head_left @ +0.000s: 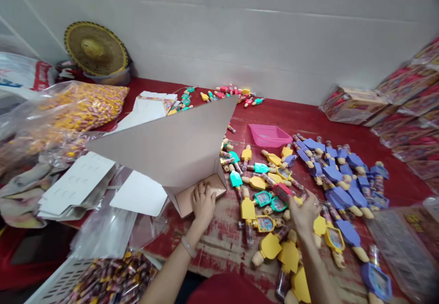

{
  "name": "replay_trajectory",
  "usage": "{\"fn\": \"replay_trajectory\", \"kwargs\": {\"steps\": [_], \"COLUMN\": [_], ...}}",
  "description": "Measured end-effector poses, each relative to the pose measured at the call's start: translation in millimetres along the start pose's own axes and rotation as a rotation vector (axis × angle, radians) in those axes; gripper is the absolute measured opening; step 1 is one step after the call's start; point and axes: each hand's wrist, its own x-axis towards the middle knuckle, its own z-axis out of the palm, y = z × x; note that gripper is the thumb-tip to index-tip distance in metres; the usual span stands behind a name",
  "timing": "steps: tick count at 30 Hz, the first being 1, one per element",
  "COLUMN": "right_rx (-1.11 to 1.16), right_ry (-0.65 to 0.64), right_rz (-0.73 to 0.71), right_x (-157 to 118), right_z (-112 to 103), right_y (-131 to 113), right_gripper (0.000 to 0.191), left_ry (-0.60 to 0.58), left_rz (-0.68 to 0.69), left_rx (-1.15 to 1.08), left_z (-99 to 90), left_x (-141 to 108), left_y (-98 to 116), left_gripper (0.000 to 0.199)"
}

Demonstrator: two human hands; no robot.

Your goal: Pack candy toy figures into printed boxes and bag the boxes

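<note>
The left hand [203, 203] rests inside a cardboard carton [164, 148] while the right hand [303, 212] spreads above colourful candy-tube toys [263, 198].

A plain brown cardboard carton [161, 144] sits partly folded on the red table [308, 121], its large flap tilted high, with the left hand [203, 203] curled against its inner panel. Just right of it, the right hand [303, 212] closes around a red-capped candy toy [282, 192], above other scattered toys.
</note>
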Motion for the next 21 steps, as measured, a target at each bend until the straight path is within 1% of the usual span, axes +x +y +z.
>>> {"fn": "replay_trajectory", "kwargs": {"steps": [1,2,4,5,7,8,9,10,11,12,13,15,16,17,18,19,20,21], "right_rx": [-0.046,-0.048,0.003,0.001,-0.023,-0.034,-0.044,-0.053,-0.062,-0.067,-0.071,-0.065,-0.031,0.031,0.119,0.206,0.287,0.348], "right_ry": [-0.056,-0.174,-0.5,-0.576,-0.62,-0.615,-0.622,-0.636,-0.657,-0.682,-0.709,-0.759,-0.777,-0.79,-0.803,-0.83,-0.87,-0.927], "right_rz": [-0.071,-0.121,-0.162,-0.167,-0.159,-0.155,-0.153,-0.156,-0.165,-0.177,-0.194,-0.229,-0.238,-0.24,-0.241,-0.252,-0.275,-0.314], "right_x": [-3.5,-8.8,-22.4,-29.2,-39.0,-41.1,-41.1,-38.8,-34.4,-28.2,-20.6,-4.2,2.3,6.1,6.2,2.1,-6.4,-18.3], "right_z": [9.9,23.8,61.9,83.9,126.0,142.6,154.2,159.8,158.8,151.3,138.4,102.4,83.7,67.5,55.7,49.5,49.2,54.7], "right_y": [-12.6,-27.7,-61.5,-77.8,-103.7,-111.9,-116.4,-117.3,-115.3,-111.4,-106.9,-101.7,-102.8,-106.9,-113.6,-122.2,-132.0,-142.2], "right_gripper": [0.06,0.055,0.041,0.032,0.024,0.025,0.028,0.029,0.03,0.03,0.028,0.023,0.024,0.028,0.032,0.036,0.039,0.04], "left_ry": [0.005,0.01,0.022,0.028,0.035,0.035,0.036,0.036,0.038,0.041,0.046,0.052,0.054,0.056,0.056,0.05,0.041,0.029], "left_rz": [0.001,0.004,0.002,-0.001,-0.002,-0.003,-0.006,-0.011,-0.017,-0.023,-0.03,-0.044,-0.052,-0.062,-0.07,-0.078,-0.089,-0.104], "left_rx": [0.007,0.01,0.011,0.011,0.005,-0.003,-0.014,-0.027,-0.042,-0.056,-0.07,-0.099,-0.12,-0.149,-0.192,-0.259,-0.339,-0.42], "left_z": [0.1,0.2,0.1,-0.4,-2.4,-3.7,-4.8,-5.7,-6.2,-6.0,-5.3,-2.3,-0.5,1.3,3.0,4.3,5.3,5.9], "left_x": [0.6,1.2,1.7,1.8,1.5,1.3,1.1,0.9,0.7,0.5,0.4,0.5,1.0,1.8,3.0,4.4,5.7,6.9], "left_y": [0.2,0.8,2.6,3.6,5.1,5.5,5.7,5.9,6.0,6.4,7.1,9.9,12.2,14.9,17.9,21.0,23.9,26.5], "left_gripper": [0.047,0.047,0.046,0.046,0.045,0.045,0.044,0.044,0.044,0.044,0.044,0.044,0.044,0.044,0.044,0.043,0.04,0.036]}}
